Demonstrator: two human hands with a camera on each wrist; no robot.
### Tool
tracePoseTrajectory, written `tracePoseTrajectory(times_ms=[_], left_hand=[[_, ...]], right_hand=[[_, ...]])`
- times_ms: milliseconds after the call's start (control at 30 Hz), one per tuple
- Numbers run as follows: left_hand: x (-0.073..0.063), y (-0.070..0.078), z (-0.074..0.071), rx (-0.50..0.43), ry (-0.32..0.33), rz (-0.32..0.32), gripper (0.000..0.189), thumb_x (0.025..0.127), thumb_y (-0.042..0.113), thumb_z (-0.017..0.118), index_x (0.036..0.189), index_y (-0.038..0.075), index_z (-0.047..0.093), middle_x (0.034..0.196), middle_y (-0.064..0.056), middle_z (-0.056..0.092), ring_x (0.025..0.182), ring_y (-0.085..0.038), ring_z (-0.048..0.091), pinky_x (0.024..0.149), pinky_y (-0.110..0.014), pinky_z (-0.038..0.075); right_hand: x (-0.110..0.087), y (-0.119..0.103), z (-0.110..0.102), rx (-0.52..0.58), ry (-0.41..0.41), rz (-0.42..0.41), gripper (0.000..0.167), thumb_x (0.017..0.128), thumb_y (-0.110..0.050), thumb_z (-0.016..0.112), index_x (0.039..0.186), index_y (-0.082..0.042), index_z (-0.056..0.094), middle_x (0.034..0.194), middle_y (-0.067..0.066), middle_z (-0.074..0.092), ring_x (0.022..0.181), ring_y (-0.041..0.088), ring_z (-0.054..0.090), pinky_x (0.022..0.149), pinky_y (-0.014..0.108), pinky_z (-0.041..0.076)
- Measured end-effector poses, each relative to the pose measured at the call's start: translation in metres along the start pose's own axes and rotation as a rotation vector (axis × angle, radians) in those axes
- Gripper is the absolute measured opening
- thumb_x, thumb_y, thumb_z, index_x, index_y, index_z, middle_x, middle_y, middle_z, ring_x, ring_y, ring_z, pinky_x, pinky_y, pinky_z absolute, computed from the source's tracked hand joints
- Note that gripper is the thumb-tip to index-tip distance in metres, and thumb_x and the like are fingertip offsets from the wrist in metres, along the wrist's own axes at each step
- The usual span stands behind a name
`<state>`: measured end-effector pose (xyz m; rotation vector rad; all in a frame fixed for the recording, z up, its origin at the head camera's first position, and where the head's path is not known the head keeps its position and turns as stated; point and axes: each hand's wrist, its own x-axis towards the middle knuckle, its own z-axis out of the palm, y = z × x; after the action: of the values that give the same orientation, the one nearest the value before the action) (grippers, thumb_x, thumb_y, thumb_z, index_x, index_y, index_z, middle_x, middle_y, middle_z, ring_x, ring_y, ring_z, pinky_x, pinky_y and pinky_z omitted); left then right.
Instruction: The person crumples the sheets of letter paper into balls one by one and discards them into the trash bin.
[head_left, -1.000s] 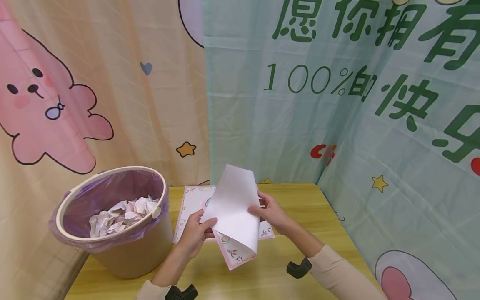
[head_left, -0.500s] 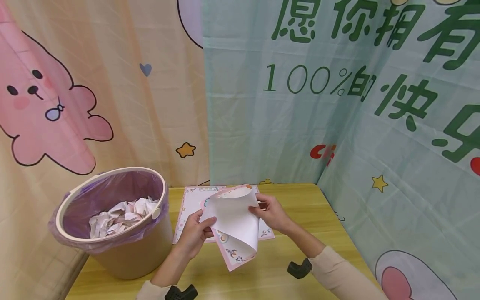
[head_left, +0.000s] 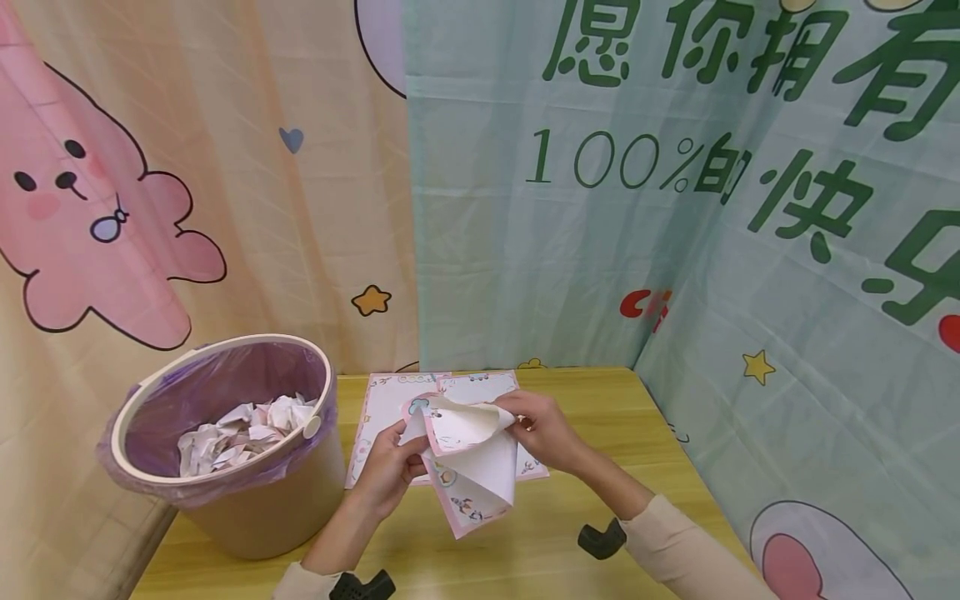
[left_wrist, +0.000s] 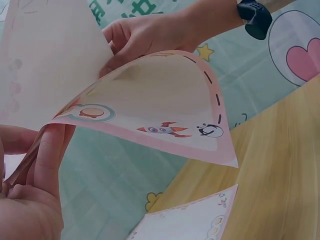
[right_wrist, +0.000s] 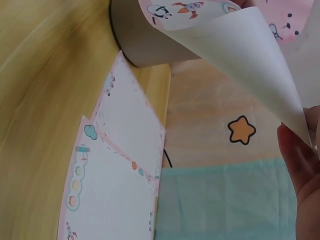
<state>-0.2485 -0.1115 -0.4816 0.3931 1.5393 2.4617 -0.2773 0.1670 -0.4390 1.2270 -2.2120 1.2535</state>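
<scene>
Between my hands, above the table, is a sheet of paper (head_left: pixel 468 429) with a pink printed border, curled over on itself so its far part folds toward me. My left hand (head_left: pixel 390 468) pinches its left edge between thumb and fingers; the left wrist view shows the sheet (left_wrist: pixel 165 107) bowed, with little rockets along the border. With its fingertips, my right hand (head_left: pixel 546 429) pinches the right side. In the right wrist view the plain back of the paper (right_wrist: pixel 240 65) narrows toward that hand (right_wrist: pixel 305 165).
Printed sheets (head_left: pixel 378 425) lie overlapping on the wooden table (head_left: pixel 600 417) behind the held paper. A beige bin (head_left: pixel 262 525) with a purple liner stands at the left, crumpled paper (head_left: pixel 247 429) inside. Patterned curtains (head_left: pixel 517 275) hang along the table's back and right side.
The sheet's upper part, upright a second ago, has folded down toward me and its printed side shows. My right hand has turned slightly inward; the left hand stays in place.
</scene>
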Motion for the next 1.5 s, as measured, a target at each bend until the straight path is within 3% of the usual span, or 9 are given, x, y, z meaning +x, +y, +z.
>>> tracePoseTrajectory(times_ms=[233,467,700,800,967,1067,1167,1367,1500], left_hand=[[-0.001,0.001,0.0,-0.02,0.007,-0.009,0.042,0.104,-0.005,0.047,0.144,-0.018,0.038,0.107,-0.012,0.075,0.086,-0.02,0.076,0.077,-0.034,0.061],[-0.001,0.001,-0.002,-0.022,0.008,-0.016,0.043,0.104,-0.005,0.048,0.144,-0.017,0.038,0.103,-0.013,0.075,0.078,-0.016,0.074,0.074,-0.031,0.061],[-0.001,0.004,-0.002,-0.041,0.043,-0.05,0.045,0.105,-0.003,0.038,0.148,-0.017,0.032,0.107,-0.012,0.074,0.078,-0.016,0.073,0.074,-0.031,0.061],[-0.002,0.005,-0.002,-0.082,0.06,-0.059,0.042,0.109,0.004,0.035,0.146,-0.014,0.035,0.106,-0.012,0.074,0.075,-0.017,0.074,0.071,-0.032,0.062],[-0.002,0.008,-0.003,-0.121,0.049,-0.078,0.041,0.114,0.034,0.034,0.135,0.002,0.048,0.101,-0.009,0.074,0.075,-0.019,0.075,0.068,-0.032,0.062],[-0.002,0.011,-0.004,-0.086,0.024,-0.078,0.043,0.113,0.039,0.036,0.132,0.003,0.051,0.098,-0.008,0.074,0.074,-0.02,0.075,0.067,-0.034,0.062],[-0.001,0.014,-0.001,-0.004,0.026,-0.08,0.04,0.112,0.03,0.045,0.135,-0.003,0.049,0.097,-0.007,0.073,0.073,-0.021,0.075,0.066,-0.034,0.062],[0.0,0.017,0.009,0.229,0.12,-0.1,0.049,0.103,0.013,0.065,0.14,-0.012,0.045,0.101,-0.011,0.071,0.081,-0.023,0.074,0.07,-0.035,0.062],[-0.002,0.014,0.017,0.285,0.214,-0.111,0.048,0.095,0.002,0.071,0.135,-0.013,0.05,0.103,-0.015,0.07,0.085,-0.026,0.073,0.071,-0.037,0.062]], right_hand=[[-0.002,0.0,-0.001,-0.229,-0.051,-0.13,0.048,0.081,0.022,0.073,0.121,-0.004,0.075,0.115,0.011,0.069,0.101,0.029,0.069,0.076,0.025,0.06],[-0.003,0.001,0.001,-0.373,-0.09,-0.215,0.052,0.08,0.016,0.079,0.125,-0.01,0.074,0.116,0.011,0.067,0.092,0.026,0.07,0.072,0.021,0.059],[-0.004,0.001,0.002,-0.508,-0.117,-0.27,0.057,0.079,0.009,0.085,0.129,-0.015,0.07,0.117,0.011,0.066,0.082,0.023,0.069,0.07,0.022,0.058],[-0.004,0.0,0.002,-0.534,-0.125,-0.27,0.057,0.08,0.007,0.085,0.13,-0.015,0.069,0.118,0.01,0.066,0.081,0.022,0.069,0.069,0.023,0.058],[-0.004,0.0,0.003,-0.592,-0.139,-0.288,0.058,0.079,0.006,0.086,0.13,-0.015,0.067,0.116,0.01,0.066,0.079,0.022,0.069,0.065,0.024,0.058],[-0.004,-0.001,0.004,-0.646,-0.152,-0.319,0.06,0.078,0.005,0.087,0.129,-0.014,0.065,0.114,0.01,0.066,0.075,0.021,0.069,0.063,0.025,0.059],[-0.003,-0.002,0.004,-0.693,-0.17,-0.35,0.059,0.076,0.006,0.088,0.127,-0.013,0.066,0.113,0.01,0.066,0.072,0.02,0.067,0.061,0.025,0.058],[-0.002,-0.005,0.005,-0.757,-0.237,-0.356,0.055,0.076,0.004,0.089,0.124,-0.014,0.069,0.114,0.01,0.067,0.08,0.02,0.067,0.067,0.027,0.06],[-0.002,-0.006,0.006,-0.805,-0.294,-0.353,0.052,0.079,-0.002,0.089,0.126,-0.016,0.07,0.117,0.009,0.067,0.089,0.02,0.069,0.071,0.028,0.061]])
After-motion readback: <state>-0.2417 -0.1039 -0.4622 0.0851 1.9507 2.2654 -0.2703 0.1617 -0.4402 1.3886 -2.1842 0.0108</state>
